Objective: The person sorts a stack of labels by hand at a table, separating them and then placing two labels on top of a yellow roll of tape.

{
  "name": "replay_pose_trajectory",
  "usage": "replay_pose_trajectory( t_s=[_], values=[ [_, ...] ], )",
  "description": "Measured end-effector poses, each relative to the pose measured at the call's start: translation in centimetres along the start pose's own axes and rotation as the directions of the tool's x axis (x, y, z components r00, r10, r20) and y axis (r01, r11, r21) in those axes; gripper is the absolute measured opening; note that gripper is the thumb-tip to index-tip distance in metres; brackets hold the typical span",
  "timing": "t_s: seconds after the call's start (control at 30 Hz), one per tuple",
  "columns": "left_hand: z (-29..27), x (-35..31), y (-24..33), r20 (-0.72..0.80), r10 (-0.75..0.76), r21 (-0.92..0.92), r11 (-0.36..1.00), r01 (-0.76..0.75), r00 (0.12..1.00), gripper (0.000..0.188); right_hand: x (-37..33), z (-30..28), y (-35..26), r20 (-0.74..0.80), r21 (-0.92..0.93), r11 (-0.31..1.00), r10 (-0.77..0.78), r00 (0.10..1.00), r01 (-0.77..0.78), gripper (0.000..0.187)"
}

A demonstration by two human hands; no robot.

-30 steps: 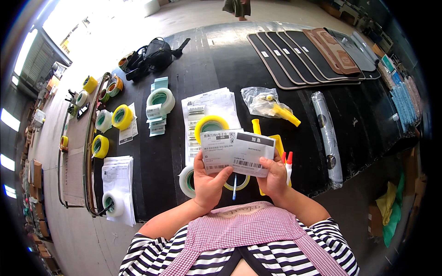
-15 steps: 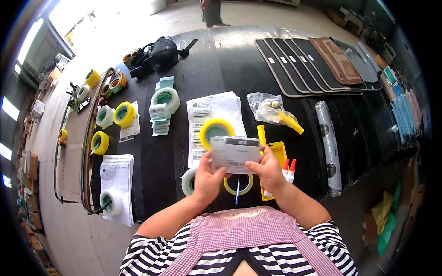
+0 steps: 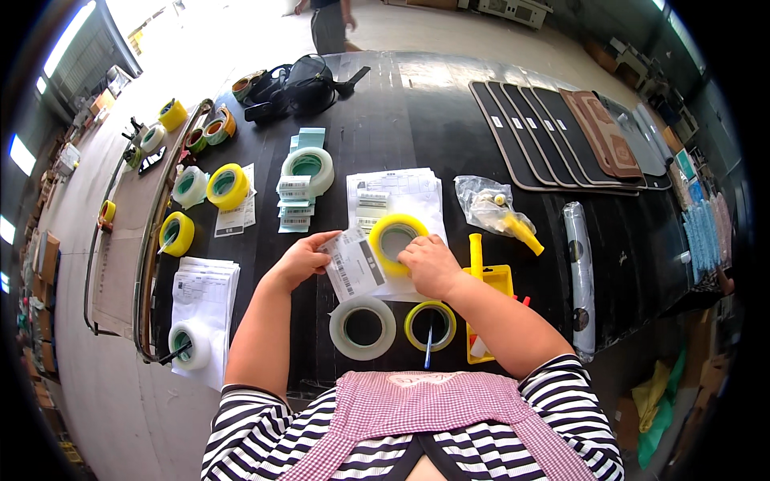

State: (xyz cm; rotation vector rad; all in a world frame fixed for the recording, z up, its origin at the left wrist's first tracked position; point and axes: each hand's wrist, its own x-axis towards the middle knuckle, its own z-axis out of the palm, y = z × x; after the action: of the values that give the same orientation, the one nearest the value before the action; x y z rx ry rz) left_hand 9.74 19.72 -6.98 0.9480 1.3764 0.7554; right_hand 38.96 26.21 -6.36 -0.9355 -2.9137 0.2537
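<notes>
My left hand [image 3: 302, 260] pinches a white printed label card [image 3: 351, 264] by its left edge and holds it tilted over the table. My right hand [image 3: 433, 264] has its fingers curled round the right edge of a yellow tape roll [image 3: 376, 250], which sits on a stack of printed papers [image 3: 369, 181]. The card's right edge overlaps the roll. A strip of barcode labels [image 3: 372, 204] lies on those papers. Nearer to me are a wide clear tape roll [image 3: 337, 329] and a smaller yellow-rimmed roll [image 3: 450, 330] with a blue pen [image 3: 428, 345] across it.
A yellow tray [image 3: 501, 279] with red-tipped bottles is partly behind my right forearm. Beyond it lie a plastic bag [image 3: 481, 195] and a silver wrapped roll [image 3: 579, 280]. Dark mats [image 3: 521, 136] are at far right, more tape rolls [image 3: 228, 187] at left. A person [image 3: 329, 28] stands beyond the table.
My hands have moved apart. The card went from both hands to the left one, moving left, and my right hand has taken hold of the yellow tape roll. My view has shifted slightly.
</notes>
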Motion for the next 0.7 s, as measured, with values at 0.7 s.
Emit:
replay_pose_trajectory(
  t_s=[0.7],
  values=[
    [4.3, 6.7, -1.4, -0.395, 0.230, 0.601, 0.797, 0.061, 0.890, 0.036, -0.4, 1.9, -0.7, -0.221, 0.024, 0.999, -0.016, 0.975, 0.022, 0.018]
  ],
)
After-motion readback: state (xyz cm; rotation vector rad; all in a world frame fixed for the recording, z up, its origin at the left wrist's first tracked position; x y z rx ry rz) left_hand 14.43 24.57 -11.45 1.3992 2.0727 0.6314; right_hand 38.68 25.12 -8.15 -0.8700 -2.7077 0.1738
